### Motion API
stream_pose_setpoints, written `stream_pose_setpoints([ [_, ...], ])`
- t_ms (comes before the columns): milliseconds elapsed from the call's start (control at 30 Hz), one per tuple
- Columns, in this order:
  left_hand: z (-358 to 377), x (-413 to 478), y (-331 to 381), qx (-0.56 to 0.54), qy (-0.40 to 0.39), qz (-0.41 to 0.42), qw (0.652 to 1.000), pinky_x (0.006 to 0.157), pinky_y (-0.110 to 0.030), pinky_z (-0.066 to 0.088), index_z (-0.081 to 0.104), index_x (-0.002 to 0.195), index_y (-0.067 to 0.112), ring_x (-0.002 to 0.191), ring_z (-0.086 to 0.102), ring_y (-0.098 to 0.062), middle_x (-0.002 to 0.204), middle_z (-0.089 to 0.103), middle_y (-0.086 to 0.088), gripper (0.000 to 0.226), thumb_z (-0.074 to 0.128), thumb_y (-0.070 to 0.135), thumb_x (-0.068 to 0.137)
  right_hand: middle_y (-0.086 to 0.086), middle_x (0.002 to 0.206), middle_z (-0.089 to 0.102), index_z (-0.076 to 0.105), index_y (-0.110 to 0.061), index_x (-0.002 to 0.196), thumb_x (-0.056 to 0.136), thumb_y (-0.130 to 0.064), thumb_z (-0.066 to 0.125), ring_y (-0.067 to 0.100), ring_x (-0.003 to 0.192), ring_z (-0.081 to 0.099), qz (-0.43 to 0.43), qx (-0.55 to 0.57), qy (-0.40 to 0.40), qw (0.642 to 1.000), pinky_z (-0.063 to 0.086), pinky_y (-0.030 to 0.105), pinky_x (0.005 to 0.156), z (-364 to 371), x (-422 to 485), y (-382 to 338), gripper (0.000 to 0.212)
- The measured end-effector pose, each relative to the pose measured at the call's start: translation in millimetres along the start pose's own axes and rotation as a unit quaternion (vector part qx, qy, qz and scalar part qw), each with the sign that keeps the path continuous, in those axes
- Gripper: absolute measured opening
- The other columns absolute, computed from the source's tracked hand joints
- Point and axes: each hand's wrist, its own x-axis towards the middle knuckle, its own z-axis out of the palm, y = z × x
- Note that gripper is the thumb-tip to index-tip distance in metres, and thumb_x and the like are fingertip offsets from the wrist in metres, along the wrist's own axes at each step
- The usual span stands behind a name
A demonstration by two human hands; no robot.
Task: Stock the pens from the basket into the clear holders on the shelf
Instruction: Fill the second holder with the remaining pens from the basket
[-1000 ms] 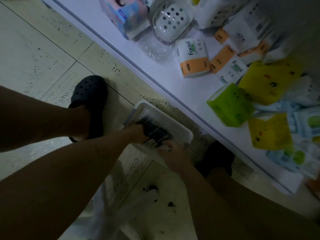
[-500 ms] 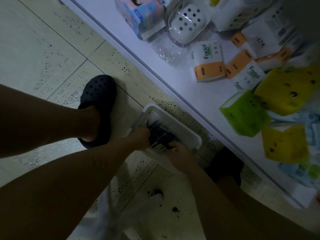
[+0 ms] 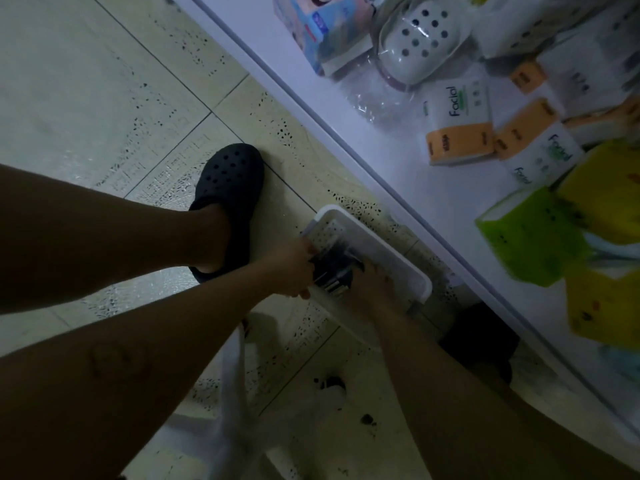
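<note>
Down on the tiled floor (image 3: 104,81), at four o'clock from our clog (image 3: 230,178), the pens (image 3: 334,270) sit in the basket (image 3: 394,252), our left hand (image 3: 292,268) clasping them, whether our right hand (image 3: 372,289) grips too we cannot tell, and a lopsided lift could scatter some.

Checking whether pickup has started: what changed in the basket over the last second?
The left hand and right hand drew closer together, squeezing the dark pens into a tighter bundle. The pens remain inside the white basket on the floor; nothing is lifted.
</note>
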Motion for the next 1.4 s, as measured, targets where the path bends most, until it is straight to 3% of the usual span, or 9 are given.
stream_pose_setpoints([
  [300,5.0,-22.8,18.2,-0.041,0.081,0.013,0.996,0.055,-0.021,0.041,0.055,0.092,0.013,0.068,0.051,-0.013,0.080,0.055,-0.003,0.013,0.042,0.015,0.096,0.015,0.111,0.066,0.066,-0.010,0.117,0.097,-0.011,0.045,0.029,0.090,0.061,-0.005,0.211,0.172,0.962,0.049,0.031,0.071,-22.0,-51.2,-8.1,0.029],
  [500,2.7,-60.1,37.8,-0.071,0.090,0.073,0.991,0.045,-0.016,0.043,0.046,0.129,0.025,0.075,0.055,-0.014,0.106,0.054,-0.005,0.029,0.037,0.031,0.102,-0.004,0.096,0.061,0.065,-0.020,0.103,0.090,0.005,0.050,0.016,0.089,0.057,-0.012,0.390,0.221,0.894,0.046,0.027,0.070,-48.6,-106.1,-14.8,0.033],
  [633,-7.0,-91.2,52.6,-0.097,0.097,0.108,0.985,0.052,-0.023,0.045,0.056,0.111,0.020,0.064,0.053,-0.016,0.092,0.060,-0.009,0.016,0.045,0.021,0.100,-0.004,0.090,0.063,0.059,-0.026,0.082,0.083,0.001,0.065,0.021,0.090,0.062,-0.007,0.486,0.266,0.833,0.055,0.038,0.079,-56.2,-148.4,-12.4,0.028],
  [733,-12.8,-122.1,70.8,-0.098,0.108,0.142,0.979,0.051,-0.024,0.043,0.055,0.104,0.012,0.058,0.048,-0.017,0.081,0.058,-0.007,0.012,0.046,0.018,0.099,-0.005,0.075,0.064,0.064,-0.023,0.077,0.087,-0.021,0.069,0.017,0.073,0.061,-0.027,0.530,0.294,0.795,0.049,0.030,0.070,-64.1,-186.4,-8.4,0.012],
  [833,-11.4,-150.1,85.9,-0.048,0.141,0.210,0.966,0.060,-0.029,0.045,0.058,0.099,0.008,0.062,0.051,-0.019,0.076,0.059,-0.006,0.025,0.048,0.031,0.098,0.003,0.056,0.054,0.066,-0.013,0.065,0.089,-0.034,0.066,0.015,0.054,0.051,-0.040,0.502,0.336,0.796,0.035,0.025,0.056,-75.2,-228.2,-0.2,0.032],
  [933,-4.8,-176.6,103.3,0.008,0.154,0.281,0.947,0.060,-0.028,0.044,0.058,0.096,0.011,0.058,0.052,-0.013,0.072,0.060,-0.002,0.028,0.048,0.037,0.097,0.013,0.059,0.054,0.063,-0.003,0.063,0.089,-0.027,0.067,0.017,0.058,0.054,-0.062,0.457,0.360,0.811,0.036,0.024,0.052,-88.9,-267.5,8.3,0.035],
  [1100,9.5,-226.6,151.6,-0.005,0.127,0.384,0.914,0.056,-0.033,0.047,0.050,0.101,0.018,0.055,0.054,-0.019,0.074,0.068,-0.004,0.020,0.042,0.037,0.101,0.011,0.091,0.066,0.064,-0.005,0.109,0.087,-0.003,0.067,0.027,0.082,0.070,-0.122,0.497,0.387,0.767,0.058,0.046,0.079,-120.5,-331.4,13.9,0.022],
  [1300,19.1,-285.7,213.0,-0.006,0.144,0.479,0.866,0.071,-0.035,0.058,0.061,0.100,0.008,0.078,0.069,-0.015,0.090,0.066,-0.005,0.021,0.053,0.027,0.097,0.005,0.083,0.062,0.062,-0.015,0.087,0.095,-0.014,0.059,0.017,0.075,0.071,-0.164,0.480,0.475,0.719,0.060,0.034,0.066,-156.3,-408.9,18.9,0.008],
  [1400,21.7,-317.2,240.9,0.028,0.187,0.540,0.820,0.069,-0.016,0.050,0.068,0.088,0.015,0.073,0.063,0.002,0.082,0.071,0.004,0.015,0.057,0.023,0.094,0.011,0.078,0.068,0.068,-0.014,0.083,0.093,-0.028,0.062,0.025,0.078,0.069,-0.169,0.442,0.545,0.692,0.059,0.037,0.067,-169.3,-439.7,27.5,0.017],
])
